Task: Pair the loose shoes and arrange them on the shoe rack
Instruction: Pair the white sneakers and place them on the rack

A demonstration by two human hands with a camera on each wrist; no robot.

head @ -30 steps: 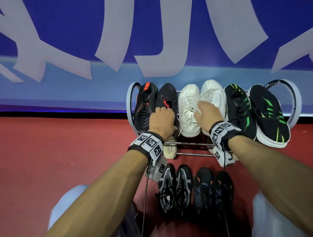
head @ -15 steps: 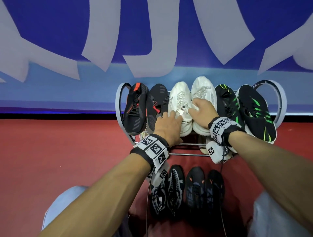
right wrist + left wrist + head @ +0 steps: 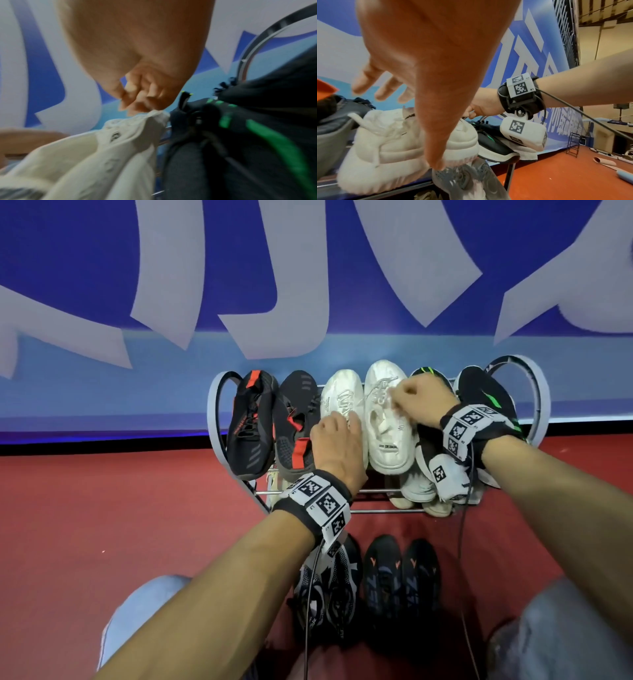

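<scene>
- Nearest, on the red floor [image 3: 120, 525] before the rack, two dark pairs [image 3: 366, 583] stand heel to the person, not yet shelved.
- The left hand [image 3: 337, 445] lies fingers spread and relaxed over the heel of the left white shoe [image 3: 342, 398], holding nothing.
- The right hand [image 3: 416, 402] pinches the tongue or lace of the right white shoe [image 3: 387, 433], thumb against curled fingers.
- Both sit mid-row on the shoe rack [image 3: 534, 392]; this looks like squaring up the white pair.
- Next, probably: let go, then shelve the floor pairs.
</scene>
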